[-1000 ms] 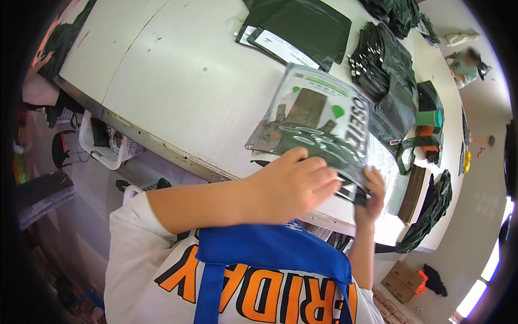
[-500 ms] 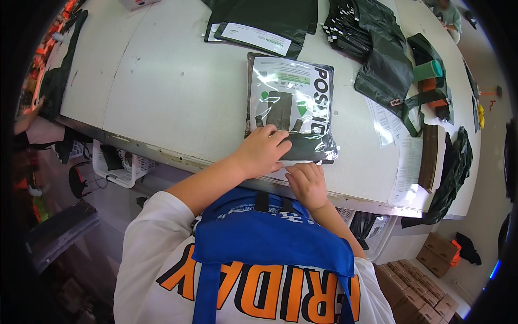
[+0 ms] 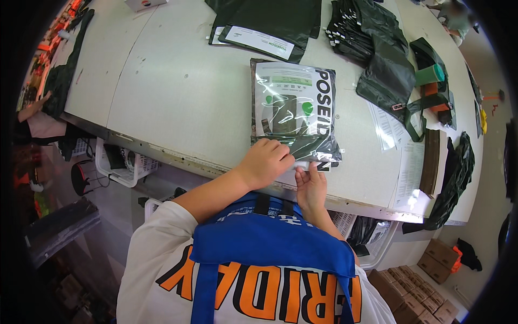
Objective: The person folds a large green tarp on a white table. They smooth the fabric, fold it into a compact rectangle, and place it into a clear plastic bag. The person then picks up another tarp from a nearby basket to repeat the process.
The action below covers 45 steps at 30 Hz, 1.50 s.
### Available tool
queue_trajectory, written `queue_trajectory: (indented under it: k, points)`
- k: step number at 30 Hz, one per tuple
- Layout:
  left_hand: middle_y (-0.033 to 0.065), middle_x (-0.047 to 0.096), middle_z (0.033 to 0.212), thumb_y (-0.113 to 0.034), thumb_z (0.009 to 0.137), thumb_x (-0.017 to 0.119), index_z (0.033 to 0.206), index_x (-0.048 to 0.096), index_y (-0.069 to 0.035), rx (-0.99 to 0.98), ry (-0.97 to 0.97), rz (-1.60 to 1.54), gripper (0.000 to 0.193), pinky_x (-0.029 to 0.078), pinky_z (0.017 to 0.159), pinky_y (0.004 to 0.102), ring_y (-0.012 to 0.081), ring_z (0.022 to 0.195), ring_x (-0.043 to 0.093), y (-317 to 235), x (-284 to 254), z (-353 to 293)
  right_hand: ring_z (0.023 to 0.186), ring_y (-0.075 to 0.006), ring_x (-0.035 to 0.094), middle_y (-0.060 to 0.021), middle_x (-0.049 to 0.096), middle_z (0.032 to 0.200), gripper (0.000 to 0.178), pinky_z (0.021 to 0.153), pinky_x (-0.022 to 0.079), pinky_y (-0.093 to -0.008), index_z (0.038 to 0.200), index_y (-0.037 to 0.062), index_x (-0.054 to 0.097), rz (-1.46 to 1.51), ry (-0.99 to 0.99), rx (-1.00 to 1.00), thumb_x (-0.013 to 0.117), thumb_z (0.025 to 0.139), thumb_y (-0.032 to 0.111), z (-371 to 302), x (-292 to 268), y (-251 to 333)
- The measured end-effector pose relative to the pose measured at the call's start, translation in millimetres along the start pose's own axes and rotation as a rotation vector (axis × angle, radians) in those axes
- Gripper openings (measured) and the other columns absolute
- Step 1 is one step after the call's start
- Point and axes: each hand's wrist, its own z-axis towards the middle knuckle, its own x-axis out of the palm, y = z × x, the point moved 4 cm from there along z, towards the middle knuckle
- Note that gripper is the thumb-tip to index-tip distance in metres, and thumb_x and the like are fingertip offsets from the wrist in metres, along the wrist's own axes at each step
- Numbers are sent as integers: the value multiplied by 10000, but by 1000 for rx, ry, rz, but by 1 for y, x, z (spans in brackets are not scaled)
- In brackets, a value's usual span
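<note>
A clear plastic package (image 3: pixel 294 105) with dark folded fabric inside lies near the front edge of the table. Its printed white insert has green spots and large black lettering down the right side. My left hand (image 3: pixel 265 163) lies over the package's near edge, its fingers curled and closed on the plastic. Just right of it, my right hand (image 3: pixel 311 189) is turned partly palm up, thumb and fingers closed at the same near edge. A white strip shows between my hands there; what exactly the right fingertips grip is partly hidden.
Dark flat bags (image 3: pixel 270 27) with white labels lie beyond the package. At the right are a stack of dark pouches (image 3: pixel 377 59), a green roll (image 3: pixel 430 74), paper sheets (image 3: pixel 384 129) and a crumpled black bag (image 3: pixel 458 173). White baskets (image 3: pixel 128 168) stand under the table edge (image 3: pixel 216 169).
My right hand has turned from knuckles up to partly palm up at the package's near edge. My left hand stays on the plastic, slightly lower, with its fingers drawn closer together.
</note>
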Motion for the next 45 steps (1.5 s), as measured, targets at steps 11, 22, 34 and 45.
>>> queue_trajectory:
  k: [11, 22, 34, 45]
  points:
    - [6, 548, 849, -153, 723, 597, 780, 598, -118, -69, -122, 4, 66, 425, 709, 348, 207, 822, 544, 3, -5, 0, 757, -245, 618, -128, 603, 924, 151, 679, 492, -349, 935, 15, 567, -1318, 347, -717, 664, 829, 64, -42, 13, 33]
    - [33, 569, 874, -96, 715, 623, 835, 631, -70, -25, -148, -39, 123, 450, 729, 362, 233, 844, 565, 1, -11, 7, 1253, -423, 436, -250, 476, 1334, 481, 1041, 287, -583, 1275, 57, 548, -1795, 420, -1395, 550, 856, 293, 13, 85, 24]
    - [126, 529, 1191, -147, 752, 687, 1049, 580, -69, -135, -64, -142, 325, 392, 989, 500, 346, 1176, 487, 11, 18, -11, 1343, -536, 230, -234, 353, 1433, 559, 1069, 157, -662, 1379, 65, 437, -1962, 276, -1281, 511, 871, 286, 35, 80, 17]
    - [106, 287, 1512, -104, 848, 560, 1395, 427, -226, -38, 142, 282, 577, 266, 1057, 613, 417, 1362, 273, 8, 64, -39, 1068, -284, 529, -147, 586, 1148, 341, 963, 390, -392, 1189, 12, 567, -1313, 50, -952, 574, 874, 143, 17, -19, 98]
